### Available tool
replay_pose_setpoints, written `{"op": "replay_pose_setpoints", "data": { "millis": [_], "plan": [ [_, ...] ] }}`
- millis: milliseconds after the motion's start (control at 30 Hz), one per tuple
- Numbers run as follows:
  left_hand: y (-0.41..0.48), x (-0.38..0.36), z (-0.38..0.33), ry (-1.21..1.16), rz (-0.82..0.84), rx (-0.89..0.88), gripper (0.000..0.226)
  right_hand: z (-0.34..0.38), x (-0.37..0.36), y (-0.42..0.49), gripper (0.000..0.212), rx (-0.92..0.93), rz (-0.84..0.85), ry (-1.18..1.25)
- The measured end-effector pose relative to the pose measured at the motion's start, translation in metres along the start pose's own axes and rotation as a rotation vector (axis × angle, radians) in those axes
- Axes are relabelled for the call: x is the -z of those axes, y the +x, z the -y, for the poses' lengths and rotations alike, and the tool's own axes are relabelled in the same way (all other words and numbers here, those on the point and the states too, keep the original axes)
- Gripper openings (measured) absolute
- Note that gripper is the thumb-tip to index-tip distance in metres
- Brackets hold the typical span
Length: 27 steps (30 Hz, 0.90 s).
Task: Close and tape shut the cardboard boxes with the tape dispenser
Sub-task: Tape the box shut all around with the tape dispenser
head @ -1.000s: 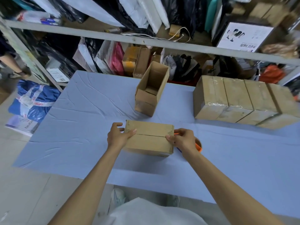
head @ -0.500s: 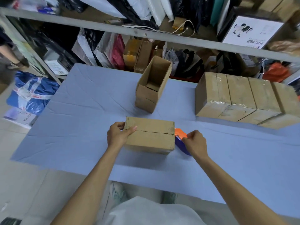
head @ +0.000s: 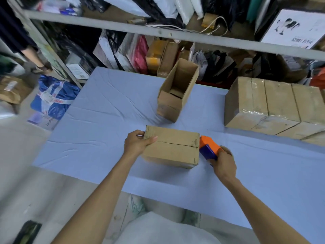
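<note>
A closed cardboard box (head: 173,146) lies on the blue table (head: 105,120), its two top flaps meeting in a bare seam. My left hand (head: 137,144) grips the box's left end, thumb on top. My right hand (head: 224,162) is closed around an orange and purple tape dispenser (head: 208,147), whose orange nose touches the box's right end. Behind stands an open, empty cardboard box (head: 177,90), upright with flaps raised.
A row of taped cardboard boxes (head: 274,106) sits at the right rear of the table. Beyond the far edge runs a grey shelf rack (head: 158,32) stuffed with bags and cartons. A blue bag (head: 52,97) lies on the floor at left.
My right hand left the box's right end, took hold of the tape dispenser beside it and brought its nose against the box. My left hand stayed on the left end.
</note>
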State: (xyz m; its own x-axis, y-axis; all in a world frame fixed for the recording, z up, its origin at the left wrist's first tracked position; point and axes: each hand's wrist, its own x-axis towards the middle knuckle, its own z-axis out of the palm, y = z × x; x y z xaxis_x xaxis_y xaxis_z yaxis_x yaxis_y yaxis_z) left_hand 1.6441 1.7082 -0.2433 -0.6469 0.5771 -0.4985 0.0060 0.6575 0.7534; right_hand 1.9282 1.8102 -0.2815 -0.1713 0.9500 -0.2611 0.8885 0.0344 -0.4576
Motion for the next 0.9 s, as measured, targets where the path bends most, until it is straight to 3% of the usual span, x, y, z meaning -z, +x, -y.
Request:
{"op": "replay_pose_setpoints", "data": {
  "millis": [200, 267, 333, 467, 600, 700, 900],
  "plan": [
    [-0.004, -0.009, -0.008, 0.050, 0.028, -0.032, 0.038, -0.005, 0.062, 0.013, 0.018, 0.032, -0.042, 0.286],
    [-0.009, -0.021, -0.014, 0.075, 0.044, -0.051, 0.038, 0.001, 0.084, 0.014, 0.012, 0.050, -0.001, 0.408],
    [-0.014, -0.035, -0.019, 0.103, 0.058, -0.072, 0.039, 0.012, 0.103, 0.011, 0.019, 0.057, 0.054, 0.507],
    [-0.022, -0.052, -0.022, 0.118, 0.070, -0.100, 0.036, 0.034, 0.117, -0.003, 0.050, 0.157, 0.036, 0.258],
    [-0.024, -0.056, -0.025, 0.137, 0.086, -0.108, 0.035, 0.054, 0.117, -0.011, 0.041, 0.232, -0.078, 0.137],
    [-0.028, -0.064, -0.028, 0.184, 0.109, -0.106, 0.034, 0.072, 0.111, -0.014, 0.036, 0.312, 0.022, 0.170],
    [-0.030, -0.074, -0.026, 0.198, 0.085, -0.116, 0.022, 0.090, 0.092, -0.011, 0.039, 0.457, 0.113, 0.015]
  ]
}}
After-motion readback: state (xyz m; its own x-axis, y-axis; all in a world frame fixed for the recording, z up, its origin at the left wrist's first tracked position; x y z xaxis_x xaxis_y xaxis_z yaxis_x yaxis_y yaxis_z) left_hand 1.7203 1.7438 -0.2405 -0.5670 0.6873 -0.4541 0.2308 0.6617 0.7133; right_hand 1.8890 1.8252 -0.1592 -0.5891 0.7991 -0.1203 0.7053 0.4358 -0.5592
